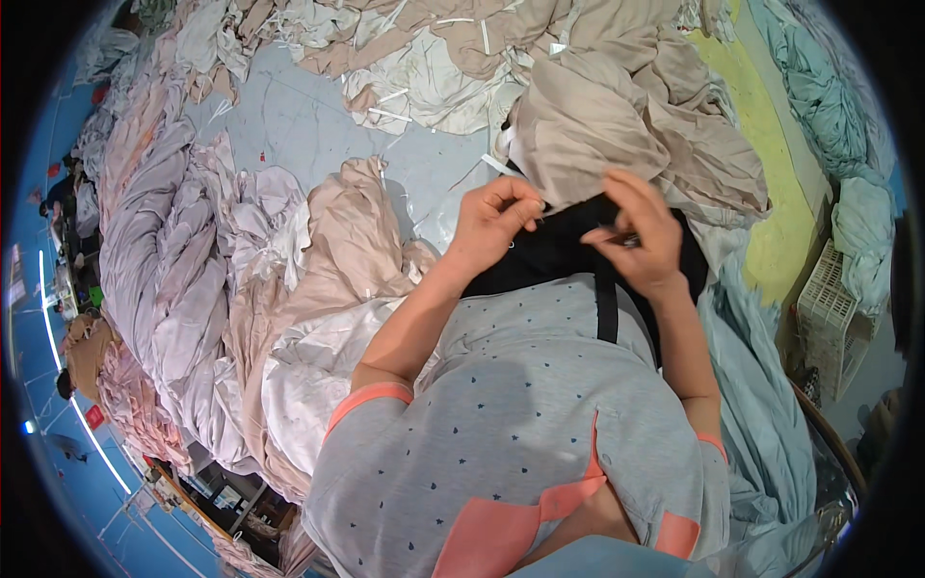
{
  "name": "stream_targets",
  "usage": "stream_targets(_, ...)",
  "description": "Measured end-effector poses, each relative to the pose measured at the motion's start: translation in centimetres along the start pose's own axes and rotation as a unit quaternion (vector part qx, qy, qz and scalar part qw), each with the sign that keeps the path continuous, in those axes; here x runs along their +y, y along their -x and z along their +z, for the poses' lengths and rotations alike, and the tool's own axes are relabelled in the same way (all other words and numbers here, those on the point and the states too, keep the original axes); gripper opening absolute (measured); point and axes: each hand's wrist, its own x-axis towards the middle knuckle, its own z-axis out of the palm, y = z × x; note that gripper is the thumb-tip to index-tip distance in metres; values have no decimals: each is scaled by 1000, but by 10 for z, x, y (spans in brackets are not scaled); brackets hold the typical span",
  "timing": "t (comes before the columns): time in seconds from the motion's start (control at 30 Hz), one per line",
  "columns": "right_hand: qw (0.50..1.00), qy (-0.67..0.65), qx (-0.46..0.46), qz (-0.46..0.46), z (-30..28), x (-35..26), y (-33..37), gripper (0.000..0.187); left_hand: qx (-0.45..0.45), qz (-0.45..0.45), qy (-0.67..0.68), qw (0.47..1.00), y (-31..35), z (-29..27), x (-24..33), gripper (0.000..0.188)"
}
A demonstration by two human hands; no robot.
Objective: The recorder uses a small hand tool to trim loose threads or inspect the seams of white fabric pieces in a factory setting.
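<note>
Holds left hand [493, 223] over black cloth [544, 255] with fingertips together. Holds right hand [655, 234] nearby with thumb and fingers apart.

Gap between left hand [489, 223] and right hand [647, 233], room over grey surface [299, 111], beige cloth [588, 135] (heaped) blocking ahead.

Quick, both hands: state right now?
Left hand: pinched closed above the black lap cloth; anything held can't be told.
Right hand: partly open, blurred; anything held can't be told.
</note>
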Motion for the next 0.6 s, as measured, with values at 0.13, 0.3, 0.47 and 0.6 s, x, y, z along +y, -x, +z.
stream_targets(0.13,994,-65,21,-81,36,15,-19,49,-76,-7,24,997,4,20,18,4)
stream_targets(0.3,996,-83,17,-30,27,13,-17,15,-103,17,32,994,-4,10,25,7)
stream_targets(0.47,997,-61,44,-3,-15,-23,-20,12,-79,320,-275,903,-62,18,55,28)
stream_targets(0.6,994,-15,105,-34,-58,-42,-17,12,-272,309,-331,849,-102,48,68,18)
